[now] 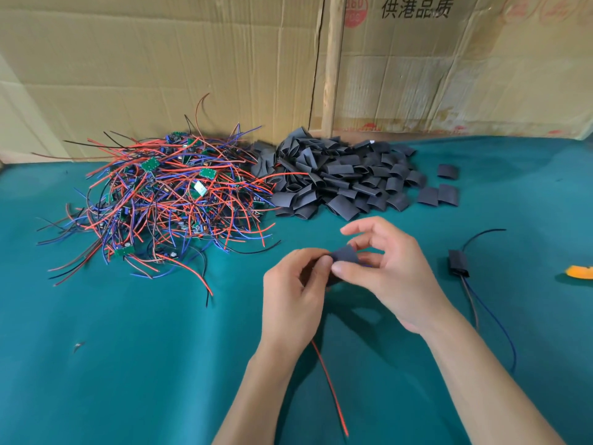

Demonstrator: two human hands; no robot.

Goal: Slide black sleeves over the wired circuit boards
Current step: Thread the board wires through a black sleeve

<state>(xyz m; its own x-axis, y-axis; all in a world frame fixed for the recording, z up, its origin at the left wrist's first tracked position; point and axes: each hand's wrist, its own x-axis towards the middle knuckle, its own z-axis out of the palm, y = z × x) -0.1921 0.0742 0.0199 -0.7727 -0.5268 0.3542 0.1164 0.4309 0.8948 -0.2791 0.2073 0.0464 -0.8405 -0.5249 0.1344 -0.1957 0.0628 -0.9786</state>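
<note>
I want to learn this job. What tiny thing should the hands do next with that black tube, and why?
Probably keep sliding the black sleeve along. Both the left hand and the right hand pinch it, and a red wire trails out below, so the board seems partly covered, unlike the finished piece lying at right.

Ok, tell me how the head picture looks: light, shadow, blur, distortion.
Head view: soft, even light, no glare; faint shadows under the hands on the green cloth; wide-angle bending curves the cardboard wall and table edge; wire pile and sleeve pile sharp, hands slightly soft.
</note>
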